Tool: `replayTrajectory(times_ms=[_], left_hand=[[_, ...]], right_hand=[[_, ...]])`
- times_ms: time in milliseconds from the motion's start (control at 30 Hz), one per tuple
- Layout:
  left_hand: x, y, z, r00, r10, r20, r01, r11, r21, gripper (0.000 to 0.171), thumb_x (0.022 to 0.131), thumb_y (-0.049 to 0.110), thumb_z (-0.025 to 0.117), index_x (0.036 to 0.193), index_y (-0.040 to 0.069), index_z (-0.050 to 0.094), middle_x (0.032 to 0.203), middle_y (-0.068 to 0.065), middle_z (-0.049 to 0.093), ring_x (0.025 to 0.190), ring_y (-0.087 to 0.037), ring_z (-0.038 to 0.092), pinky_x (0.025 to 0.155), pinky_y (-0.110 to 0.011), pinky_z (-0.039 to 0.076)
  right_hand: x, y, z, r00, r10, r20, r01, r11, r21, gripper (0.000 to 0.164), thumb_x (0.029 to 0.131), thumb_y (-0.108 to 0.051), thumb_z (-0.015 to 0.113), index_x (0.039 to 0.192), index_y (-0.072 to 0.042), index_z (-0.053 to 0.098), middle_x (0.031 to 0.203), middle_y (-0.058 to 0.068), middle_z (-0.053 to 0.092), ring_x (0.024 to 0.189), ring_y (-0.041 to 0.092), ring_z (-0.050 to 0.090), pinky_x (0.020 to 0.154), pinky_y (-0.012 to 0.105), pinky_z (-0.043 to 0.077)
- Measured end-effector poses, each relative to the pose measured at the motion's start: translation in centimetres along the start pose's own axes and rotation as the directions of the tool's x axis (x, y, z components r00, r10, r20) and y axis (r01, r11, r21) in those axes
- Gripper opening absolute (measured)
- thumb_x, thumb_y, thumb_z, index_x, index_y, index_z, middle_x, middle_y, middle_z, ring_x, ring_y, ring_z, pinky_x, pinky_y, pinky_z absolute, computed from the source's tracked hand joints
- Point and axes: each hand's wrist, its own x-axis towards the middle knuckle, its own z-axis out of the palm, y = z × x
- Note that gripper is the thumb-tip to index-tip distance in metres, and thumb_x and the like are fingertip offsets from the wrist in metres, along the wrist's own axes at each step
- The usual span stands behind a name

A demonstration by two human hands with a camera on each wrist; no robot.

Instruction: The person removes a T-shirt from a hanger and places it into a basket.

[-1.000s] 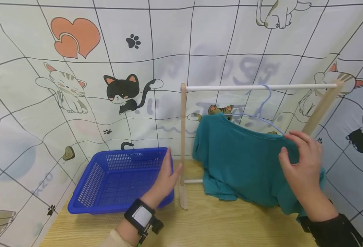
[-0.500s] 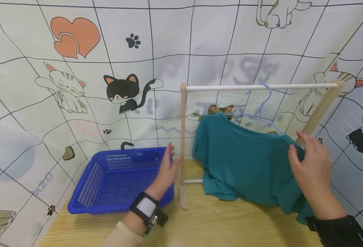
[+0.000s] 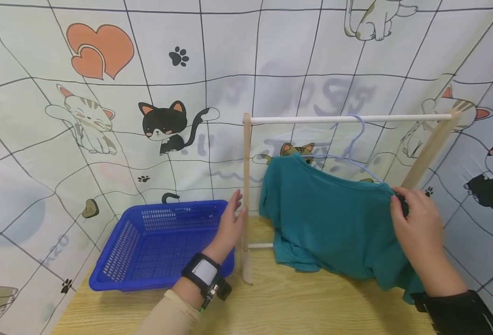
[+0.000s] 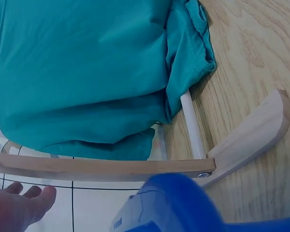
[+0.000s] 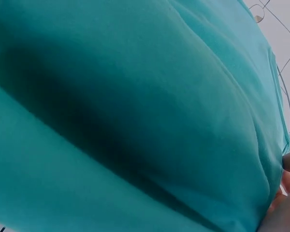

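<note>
Pinching a shirt (image 3: pixel 327 218) by one shoulder

Head view: hangs neckline up, left of the right hand (image 3: pixel 420 223), longest across, slanting down toward it.
Left wrist view: with left hand (image 4: pixel 17 208) released, beside the post (image 4: pixel 87 168).
Right wrist view: pinches the shirt's edge.

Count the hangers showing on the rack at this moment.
1: the blue hanger hooks over the top bar of the rack, its arms running into the teal shirt. Another could be hidden by the cloth.
</note>
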Motion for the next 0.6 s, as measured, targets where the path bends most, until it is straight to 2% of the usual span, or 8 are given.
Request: replayTrajectory(times_ms=[100, 200, 400, 600], left_hand=[[0.16, 0.22, 0.13, 1.000, -0.004, 0.007, 0.004, 1.000, 0.022, 0.052, 0.102, 0.017, 0.042, 0.150, 0.013, 0.024, 0.145, -0.017, 0.040, 0.130, -0.035, 0.044, 0.102, -0.047, 0.043], [0.27, 0.32, 0.03, 0.999, -0.041, 0.011, 0.040, 0.998, 0.040, 0.049, 0.102, 0.020, 0.043, 0.148, 0.016, 0.028, 0.138, -0.016, 0.046, 0.127, -0.030, 0.048, 0.100, -0.044, 0.045], [0.53, 0.13, -0.06, 0.997, -0.080, 0.008, 0.080, 0.995, 0.056, 0.047, 0.101, 0.021, 0.045, 0.146, 0.019, 0.033, 0.132, -0.012, 0.051, 0.126, -0.026, 0.049, 0.101, -0.042, 0.046], [0.58, -0.27, 0.10, 0.999, -0.031, 0.028, 0.027, 0.991, 0.129, 0.050, 0.101, 0.020, 0.044, 0.148, 0.013, 0.029, 0.132, -0.015, 0.052, 0.126, -0.028, 0.049, 0.099, -0.041, 0.047]], right_hand=[[-0.04, -0.20, -0.15, 1.000, 0.004, 0.019, -0.004, 1.000, 0.002, 0.036, 0.100, -0.021, 0.041, 0.124, 0.003, 0.055, 0.111, 0.025, 0.053, 0.103, 0.042, 0.046, 0.083, 0.057, 0.035], [0.00, -0.40, -0.11, 0.999, 0.008, 0.038, -0.008, 1.000, 0.009, 0.037, 0.101, -0.021, 0.041, 0.125, 0.003, 0.054, 0.113, 0.025, 0.053, 0.104, 0.043, 0.046, 0.085, 0.058, 0.035], [-0.03, -0.38, 0.04, 0.998, 0.026, 0.060, -0.026, 1.000, 0.000, 0.039, 0.101, -0.022, 0.039, 0.127, 0.003, 0.052, 0.116, 0.026, 0.052, 0.107, 0.044, 0.045, 0.085, 0.061, 0.035], [-0.06, -0.35, -0.16, 0.999, 0.022, 0.038, -0.022, 1.000, 0.010, 0.038, 0.102, -0.023, 0.039, 0.126, 0.002, 0.054, 0.115, 0.024, 0.053, 0.108, 0.042, 0.046, 0.086, 0.058, 0.036]])
